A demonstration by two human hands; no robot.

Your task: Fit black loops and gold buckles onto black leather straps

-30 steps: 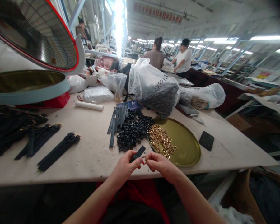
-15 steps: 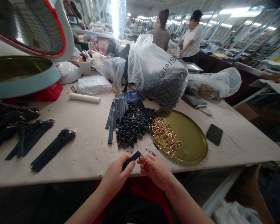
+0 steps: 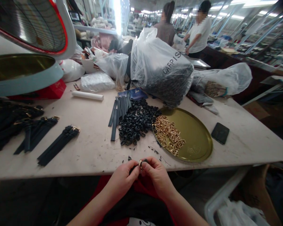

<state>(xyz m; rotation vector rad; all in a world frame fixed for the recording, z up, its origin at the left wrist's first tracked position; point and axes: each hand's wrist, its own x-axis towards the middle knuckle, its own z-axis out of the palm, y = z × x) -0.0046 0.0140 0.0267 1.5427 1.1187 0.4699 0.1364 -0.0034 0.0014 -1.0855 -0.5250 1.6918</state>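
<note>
Just off the front edge of the table, my hands meet around a short black strap (image 3: 132,169), mostly covered by the fingers. A gold buckle (image 3: 140,163) shows between the fingertips. My left hand (image 3: 123,176) is closed on the strap. My right hand (image 3: 158,175) pinches the strap's dark end beside the buckle. Beyond them lies a heap of small black loops (image 3: 134,125), with flat dark strips (image 3: 113,125) at its left. A gold-coloured tray (image 3: 198,138) at the right holds a pile of gold buckles (image 3: 167,131).
Buckled black straps (image 3: 58,146) lie stacked at the left, below a fan (image 3: 35,28). A white roll (image 3: 87,95) and a large plastic bag (image 3: 160,69) lie farther back. A black phone (image 3: 220,133) rests right of the tray. Two people stand in the background.
My hands have drawn together and slightly lower. A gold buckle now shows between them, and the strap's end, sticking out before, is largely covered by the fingers. The view has shifted slightly.
</note>
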